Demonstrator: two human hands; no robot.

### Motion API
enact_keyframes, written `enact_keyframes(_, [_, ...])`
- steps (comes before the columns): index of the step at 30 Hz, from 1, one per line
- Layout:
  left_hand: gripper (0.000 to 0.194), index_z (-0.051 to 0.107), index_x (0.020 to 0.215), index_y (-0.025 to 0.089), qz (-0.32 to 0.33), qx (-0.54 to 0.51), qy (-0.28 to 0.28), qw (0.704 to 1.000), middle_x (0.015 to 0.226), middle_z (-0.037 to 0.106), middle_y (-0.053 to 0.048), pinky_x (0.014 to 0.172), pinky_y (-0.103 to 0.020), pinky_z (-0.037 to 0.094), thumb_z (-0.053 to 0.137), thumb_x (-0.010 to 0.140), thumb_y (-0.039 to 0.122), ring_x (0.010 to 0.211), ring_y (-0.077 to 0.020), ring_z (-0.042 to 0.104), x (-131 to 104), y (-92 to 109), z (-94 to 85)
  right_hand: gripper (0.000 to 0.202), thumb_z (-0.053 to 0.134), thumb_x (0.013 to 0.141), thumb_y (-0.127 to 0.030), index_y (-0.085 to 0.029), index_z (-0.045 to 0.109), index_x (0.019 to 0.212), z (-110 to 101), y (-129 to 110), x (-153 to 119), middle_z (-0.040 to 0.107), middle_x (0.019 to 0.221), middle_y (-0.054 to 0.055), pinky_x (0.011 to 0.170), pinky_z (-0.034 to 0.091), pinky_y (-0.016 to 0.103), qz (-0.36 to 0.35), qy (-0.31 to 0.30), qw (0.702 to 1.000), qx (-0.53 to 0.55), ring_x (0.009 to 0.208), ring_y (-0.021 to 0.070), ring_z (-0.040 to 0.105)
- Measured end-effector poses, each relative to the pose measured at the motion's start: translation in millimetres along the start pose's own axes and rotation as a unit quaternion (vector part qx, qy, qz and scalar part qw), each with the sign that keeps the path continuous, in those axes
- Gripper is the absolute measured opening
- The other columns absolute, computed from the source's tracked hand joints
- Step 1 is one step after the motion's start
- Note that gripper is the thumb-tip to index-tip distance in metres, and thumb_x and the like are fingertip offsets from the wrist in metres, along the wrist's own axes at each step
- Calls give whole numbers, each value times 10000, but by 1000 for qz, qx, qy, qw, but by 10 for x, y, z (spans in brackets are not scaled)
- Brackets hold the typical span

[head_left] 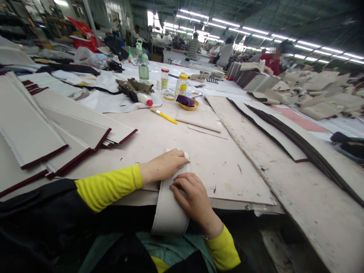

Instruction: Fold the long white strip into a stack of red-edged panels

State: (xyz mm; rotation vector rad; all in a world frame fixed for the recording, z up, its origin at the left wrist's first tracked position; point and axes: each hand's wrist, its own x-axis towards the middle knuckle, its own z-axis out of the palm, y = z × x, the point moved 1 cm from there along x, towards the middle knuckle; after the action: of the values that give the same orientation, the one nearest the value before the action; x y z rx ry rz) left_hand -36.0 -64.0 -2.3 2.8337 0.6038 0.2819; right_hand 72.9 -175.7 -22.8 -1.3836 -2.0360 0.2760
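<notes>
A long pale strip of sheet material [170, 212] runs from the board toward my lap, its near end curving down over the table edge. Across its far part lies my left hand [166, 165], closed, with fingertips at the strip's right edge. Just nearer to me, my right hand [196, 199] is curled over the same right edge, thumb and fingers drawn together on the strip. The fingertips partly hide what they pinch. Beyond the hands, a yellow-handled brush [165, 115] rests on the pale work board [216, 163].
Dark-edged pale panels [76, 129] are piled at left, and more long panels [273, 129] lie at right. Farther back stand a yellow-lidded jar [182, 85], a red-lidded jar [164, 79], a green bottle [143, 69] and a yellow dish [189, 106] with purple cloth. Several people work beyond.
</notes>
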Motion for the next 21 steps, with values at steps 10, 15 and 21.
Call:
enact_keyframes(10, [240, 557, 1071, 110, 51, 77, 17, 996, 993, 544, -86, 832, -302, 371, 417, 885, 167, 922, -199, 474, -90, 97, 6, 68, 480, 839, -210, -212, 548, 841, 40, 18, 3, 589, 878, 45, 804, 427, 351, 14, 35, 999, -10, 889, 191, 508])
enact_keyframes(15, [247, 560, 1065, 125, 46, 98, 42, 993, 961, 543, -80, 797, -312, 380, 393, 885, 148, 882, -199, 475, -122, 82, 47, 394, 507, 799, -232, -166, 421, 1178, 31, 222, 40, 544, 1107, 121, 904, 405, 439, 107, 168, 979, -48, 1049, 230, 487])
enact_keyframes(21, [277, 531, 1125, 158, 42, 103, 64, 992, 964, 549, -66, 778, -324, 383, 415, 873, 150, 896, -208, 478, -133, 23, 107, 456, 467, 815, -245, -143, 380, 1251, 56, 357, 114, 583, 1098, 126, 901, 420, 435, 88, 131, 985, -71, 1019, 227, 525])
